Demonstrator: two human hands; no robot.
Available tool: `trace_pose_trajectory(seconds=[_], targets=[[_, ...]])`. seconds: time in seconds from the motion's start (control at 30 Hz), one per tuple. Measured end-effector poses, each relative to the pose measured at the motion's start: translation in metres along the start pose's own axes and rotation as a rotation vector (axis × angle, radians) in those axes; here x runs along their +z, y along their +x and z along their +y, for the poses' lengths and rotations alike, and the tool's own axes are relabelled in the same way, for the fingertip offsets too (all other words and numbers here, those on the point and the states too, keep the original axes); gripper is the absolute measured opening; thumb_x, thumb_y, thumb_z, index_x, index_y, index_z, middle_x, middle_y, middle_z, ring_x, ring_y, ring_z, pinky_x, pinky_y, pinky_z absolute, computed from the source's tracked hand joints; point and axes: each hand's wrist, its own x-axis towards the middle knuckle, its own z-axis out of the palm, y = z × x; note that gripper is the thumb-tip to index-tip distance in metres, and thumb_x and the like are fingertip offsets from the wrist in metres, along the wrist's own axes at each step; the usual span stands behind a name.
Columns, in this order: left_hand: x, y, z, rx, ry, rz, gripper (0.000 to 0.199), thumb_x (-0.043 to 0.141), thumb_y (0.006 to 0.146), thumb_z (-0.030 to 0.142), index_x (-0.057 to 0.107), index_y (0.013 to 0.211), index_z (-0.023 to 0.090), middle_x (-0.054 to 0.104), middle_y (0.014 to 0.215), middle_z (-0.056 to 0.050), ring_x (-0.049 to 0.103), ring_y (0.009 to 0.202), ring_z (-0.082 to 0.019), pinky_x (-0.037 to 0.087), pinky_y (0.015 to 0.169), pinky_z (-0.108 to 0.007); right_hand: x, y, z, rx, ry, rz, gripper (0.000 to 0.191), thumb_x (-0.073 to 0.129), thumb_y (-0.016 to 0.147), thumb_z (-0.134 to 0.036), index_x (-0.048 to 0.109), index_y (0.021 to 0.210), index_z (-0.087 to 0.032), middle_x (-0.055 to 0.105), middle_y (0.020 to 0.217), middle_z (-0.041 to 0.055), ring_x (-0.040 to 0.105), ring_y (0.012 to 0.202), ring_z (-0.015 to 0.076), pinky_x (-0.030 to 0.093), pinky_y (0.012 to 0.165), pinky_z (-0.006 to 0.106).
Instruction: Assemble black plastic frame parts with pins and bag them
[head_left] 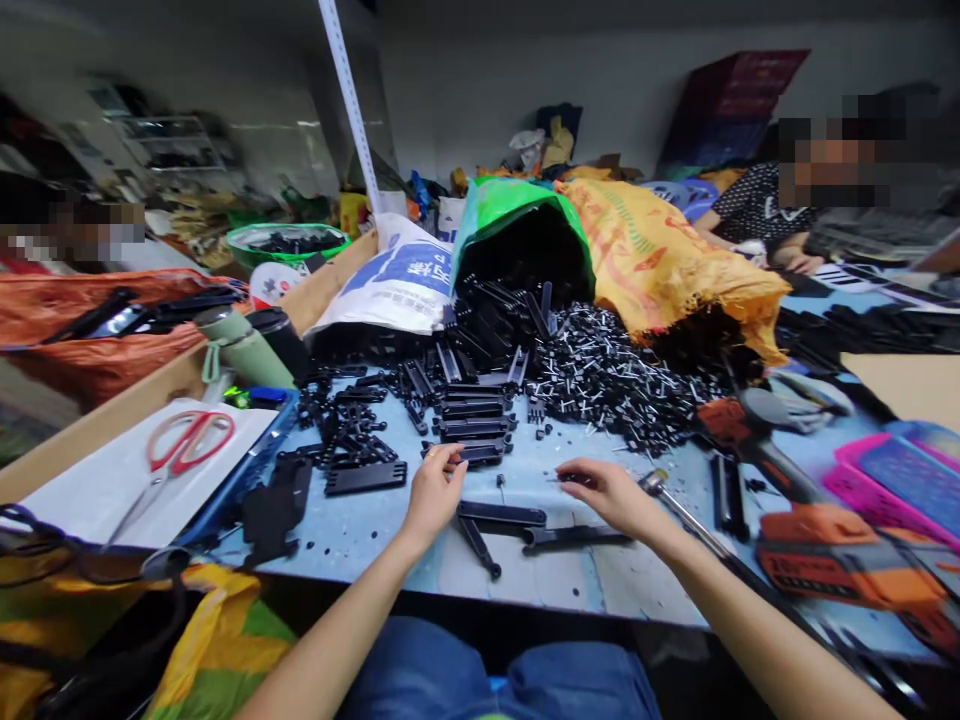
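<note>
My left hand is at the near end of a row of flat black plastic parts, its thumb and fingers pinched at the closest one. What it grips there is too small to make out. To the right, my right hand is held over the blue table, fingers curled together around something small and dark at the fingertips. A small dark piece with a thin pin stands between the hands. Below them lie long black arms and another black arm. Behind is a heap of small black pieces with metal pins.
An orange power tool and a metal ratchet lie at right. Red scissors rest on white paper at left. Behind are a green sack and a yellow sack. A person's hand is at the back right.
</note>
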Motion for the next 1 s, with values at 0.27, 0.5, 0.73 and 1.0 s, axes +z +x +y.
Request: trace_pose_trajectory(seconds=[0.27,0.5,0.73,1.0], targets=[[0.052,0.021,0.028,0.023,0.496,-0.427,0.015,0.053,0.071,0.006,0.065,0.079,0.009,0.063,0.08,-0.014,0.062,0.081,-0.026,0.046,0.076,-0.036,0.011,-0.001,-0.037,0.011,-0.143,-0.231,0.017,0.053,0.079,-0.022,0.067,0.088,-0.017,0.068,0.084,0.0041,0.061,0.076,0.0166,0.043,0.069,0.024],[0.026,0.011,0.023,0.048,0.375,-0.285,0.019,0.051,0.079,0.016,0.065,0.092,0.015,0.062,0.093,-0.008,0.06,0.088,-0.018,0.045,0.081,-0.028,0.038,-0.007,-0.044,-0.047,-0.588,-0.17,0.014,0.046,0.084,-0.016,0.059,0.09,-0.015,0.066,0.072,0.0083,0.063,0.069,0.0215,0.042,0.061,0.026],[-0.021,-0.03,-0.01,-0.092,-0.147,-0.076,0.019,0.053,0.08,0.03,0.064,0.086,0.017,0.061,0.084,-0.004,0.06,0.071,-0.016,0.051,0.066,-0.028,0.072,-0.035,0.0,-0.358,-0.37,0.131,0.028,0.037,0.091,-0.022,0.054,0.112,-0.016,0.057,0.118,0.0136,0.056,0.107,0.0216,0.047,0.088,0.035],[-0.01,-0.042,0.003,0.187,0.175,-0.047,0.017,0.043,0.086,0.021,0.06,0.088,0.018,0.058,0.087,-0.005,0.057,0.083,-0.018,0.047,0.075,-0.032,0.07,-0.052,0.005,-0.325,-0.306,0.118,0.039,0.042,0.089,-0.024,0.047,0.128,-0.022,0.054,0.122,0.0088,0.053,0.11,0.0206,0.046,0.093,0.037]])
